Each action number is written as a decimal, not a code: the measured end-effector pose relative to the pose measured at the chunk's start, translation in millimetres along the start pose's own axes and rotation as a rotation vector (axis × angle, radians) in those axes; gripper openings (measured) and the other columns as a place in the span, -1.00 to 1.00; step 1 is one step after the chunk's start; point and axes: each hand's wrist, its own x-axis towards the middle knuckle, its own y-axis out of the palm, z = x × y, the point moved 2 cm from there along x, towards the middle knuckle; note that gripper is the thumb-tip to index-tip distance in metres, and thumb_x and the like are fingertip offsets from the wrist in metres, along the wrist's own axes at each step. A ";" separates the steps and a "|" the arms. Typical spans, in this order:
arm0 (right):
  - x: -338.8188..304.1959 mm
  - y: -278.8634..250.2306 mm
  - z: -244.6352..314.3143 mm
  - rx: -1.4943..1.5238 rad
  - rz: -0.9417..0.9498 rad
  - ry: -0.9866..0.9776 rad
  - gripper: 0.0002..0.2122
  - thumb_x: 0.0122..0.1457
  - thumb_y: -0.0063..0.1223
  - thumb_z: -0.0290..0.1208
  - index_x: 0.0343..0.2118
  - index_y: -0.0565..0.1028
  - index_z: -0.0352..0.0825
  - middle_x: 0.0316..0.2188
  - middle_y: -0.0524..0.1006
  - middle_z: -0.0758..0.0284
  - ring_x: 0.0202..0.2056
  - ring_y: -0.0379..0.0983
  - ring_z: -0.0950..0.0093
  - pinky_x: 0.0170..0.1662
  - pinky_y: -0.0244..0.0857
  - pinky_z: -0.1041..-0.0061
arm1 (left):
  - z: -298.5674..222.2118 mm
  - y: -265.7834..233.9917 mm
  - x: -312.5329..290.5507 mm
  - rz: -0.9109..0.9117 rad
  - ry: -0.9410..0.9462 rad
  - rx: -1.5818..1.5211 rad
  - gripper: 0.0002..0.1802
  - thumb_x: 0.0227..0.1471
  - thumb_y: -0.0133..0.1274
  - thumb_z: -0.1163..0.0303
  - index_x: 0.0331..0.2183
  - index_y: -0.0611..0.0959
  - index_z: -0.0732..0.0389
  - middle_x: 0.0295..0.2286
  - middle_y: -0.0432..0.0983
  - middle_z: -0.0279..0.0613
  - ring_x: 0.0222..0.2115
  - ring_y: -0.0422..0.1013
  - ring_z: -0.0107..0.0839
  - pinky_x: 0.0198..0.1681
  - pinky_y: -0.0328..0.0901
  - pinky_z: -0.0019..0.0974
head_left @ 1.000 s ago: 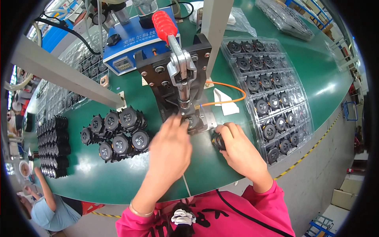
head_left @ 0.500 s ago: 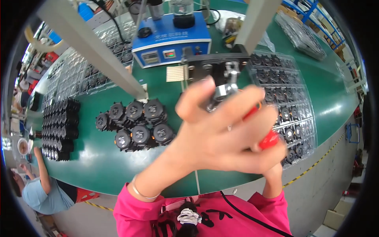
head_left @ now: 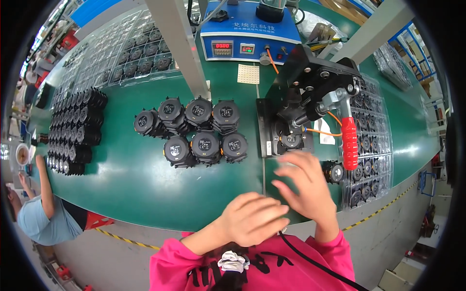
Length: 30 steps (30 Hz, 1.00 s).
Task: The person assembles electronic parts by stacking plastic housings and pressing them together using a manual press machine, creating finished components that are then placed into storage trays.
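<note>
One round black fan part sits flat in the nest of the black press fixture, under its head. The red-handled lever hangs down on the fixture's right side. A second round black part lies on the green table, just right of the fingers.

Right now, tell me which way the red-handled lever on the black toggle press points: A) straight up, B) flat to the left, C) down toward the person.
C: the red-handled lever hangs down from the black toggle press, its free end toward the table's near edge.
</note>
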 end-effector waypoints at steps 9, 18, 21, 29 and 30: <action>44.5 56.4 0.3 0.006 -0.010 0.090 -0.46 -0.15 0.38 -0.35 -0.10 0.35 -0.31 0.01 0.40 0.18 0.01 0.32 0.24 0.09 0.00 0.26 | -59.3 -83.3 35.2 0.610 0.276 -1.477 -0.86 0.00 0.01 0.29 -0.39 0.54 0.12 -0.34 0.45 -0.08 -0.19 0.37 -0.05 -0.20 0.25 -0.02; 37.5 59.2 -4.3 0.108 -0.140 0.108 -0.42 -0.20 0.40 -0.44 -0.07 0.34 -0.30 -0.06 0.44 0.22 -0.01 0.34 0.26 0.06 0.06 0.28 | -85.1 -98.7 21.7 0.385 0.172 -1.256 -0.80 0.09 -0.06 0.34 -0.49 0.50 0.24 -0.47 0.39 -0.06 -0.37 0.36 -0.10 -0.26 0.29 -0.02; 30.9 45.6 -0.3 0.198 -0.255 0.047 -0.33 -0.28 0.44 -0.52 -0.03 0.31 -0.32 -0.06 0.44 0.15 -0.05 0.36 0.23 -0.01 0.20 0.29 | -80.2 -81.4 19.3 0.708 -0.108 -1.479 -0.71 0.12 -0.03 0.27 -0.50 0.48 0.29 -0.47 0.36 -0.08 -0.38 0.35 -0.04 -0.24 0.31 -0.03; 4.5 9.3 36.2 0.268 -0.478 -0.143 -0.17 -0.31 0.54 -0.35 0.05 0.22 -0.36 -0.08 0.48 0.06 -0.18 0.41 0.27 -0.15 0.27 0.37 | -3.9 -69.7 9.6 -0.221 -0.493 -0.885 -0.72 -0.08 0.14 0.59 -0.23 0.52 0.28 -0.27 0.46 0.00 -0.35 0.46 -0.22 -0.30 0.37 -0.22; -0.7 9.7 39.7 0.293 -0.474 -0.128 -0.15 -0.31 0.54 -0.35 0.07 0.21 -0.35 -0.07 0.48 0.06 -0.20 0.41 0.30 -0.17 0.27 0.41 | 3.5 -64.3 6.8 -0.323 -0.488 -0.722 -0.47 -0.09 0.19 0.55 -0.03 0.41 0.31 -0.09 0.34 0.12 -0.21 0.44 -0.20 -0.19 0.37 -0.22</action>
